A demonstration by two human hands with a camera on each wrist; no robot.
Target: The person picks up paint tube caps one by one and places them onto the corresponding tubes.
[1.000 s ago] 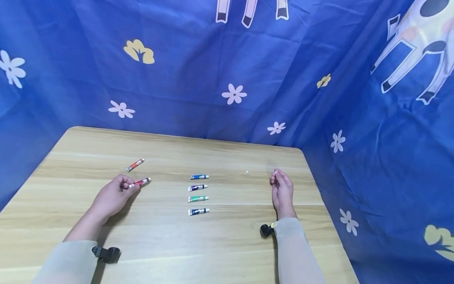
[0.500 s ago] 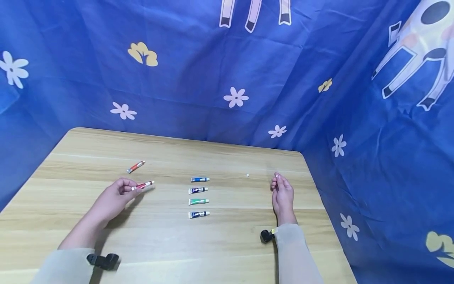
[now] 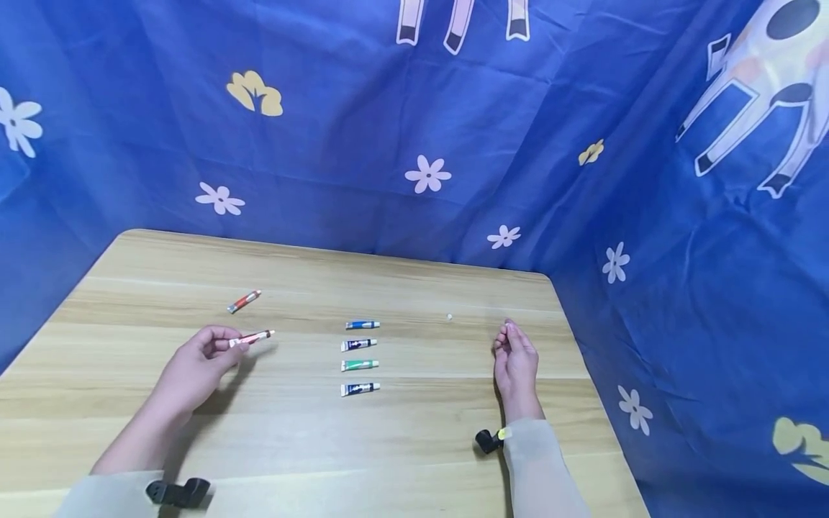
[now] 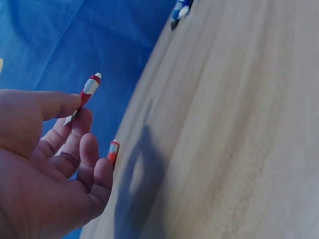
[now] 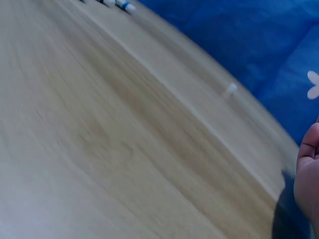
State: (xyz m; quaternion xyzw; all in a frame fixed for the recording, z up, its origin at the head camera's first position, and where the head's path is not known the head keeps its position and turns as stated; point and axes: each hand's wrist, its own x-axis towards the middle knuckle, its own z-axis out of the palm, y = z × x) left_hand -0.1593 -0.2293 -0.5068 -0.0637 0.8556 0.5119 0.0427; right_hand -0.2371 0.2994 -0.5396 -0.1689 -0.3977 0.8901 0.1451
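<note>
My left hand (image 3: pixel 194 368) pinches a red paint tube (image 4: pixel 87 93) between thumb and fingers, held above the table with its narrow pale tip pointing away from the palm. Behind it an orange-red paint tube (image 3: pixel 244 301) lies slanted on the wood. At the right, my right hand (image 3: pixel 517 363) has thumb and index finger pressed together over a small white cap, now nearly hidden by the fingertips; the right wrist view catches only the hand's edge. Another small white cap (image 3: pixel 450 316) rests on the table to the left of that hand.
Mid-table lies a column of capped tubes: a blue tube (image 3: pixel 362 325), a purple tube (image 3: pixel 359 344), a green tube (image 3: pixel 359 365) and a dark blue tube (image 3: pixel 360 389). A blue patterned curtain (image 3: pixel 363 144) borders the wooden table (image 3: pixel 427 446) behind and at the sides.
My left hand has drawn slightly back and left with the red tube, its shadow now further from the hand. The right hand has shifted little; the white cap between its fingertips shows less.
</note>
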